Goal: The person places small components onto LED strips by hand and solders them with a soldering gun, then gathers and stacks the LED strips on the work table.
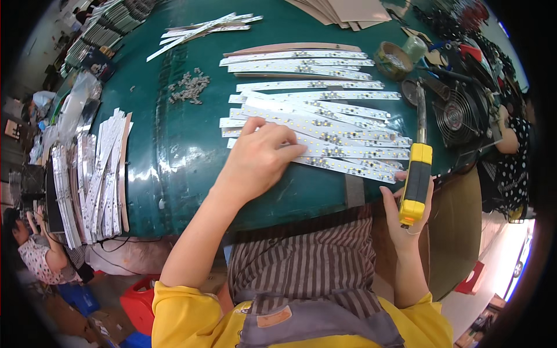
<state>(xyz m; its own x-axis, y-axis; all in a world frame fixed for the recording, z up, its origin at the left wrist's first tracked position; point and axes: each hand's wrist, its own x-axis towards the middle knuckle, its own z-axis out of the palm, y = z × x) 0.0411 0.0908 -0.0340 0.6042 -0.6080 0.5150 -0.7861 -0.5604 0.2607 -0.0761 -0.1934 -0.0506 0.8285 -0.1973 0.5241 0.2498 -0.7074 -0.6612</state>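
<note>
Rigid white LED strips (348, 139) lie in an overlapping fan on the green table before me, dotted with small yellow LEDs. My left hand (264, 152) rests on the left part of this fan, fingers curled and thumb and forefinger pressed to a strip; its exact hold is partly hidden. In my right hand (406, 214), at the right end of the strips, is a soldering iron (416, 182) with a yellow and black handle. Its metal barrel points away from me, beside a small round dish (409, 91). More strips (299, 62) lie in rows beyond.
Small grey parts (189, 88) are heaped left of the strips. Strip bundles (104, 174) cover the left edge; loose strips (206, 32) and cardboard sheets (348, 10) lie at the back. A tape roll (394, 61) and a fan (455, 113) stand right. Other people sit at both sides.
</note>
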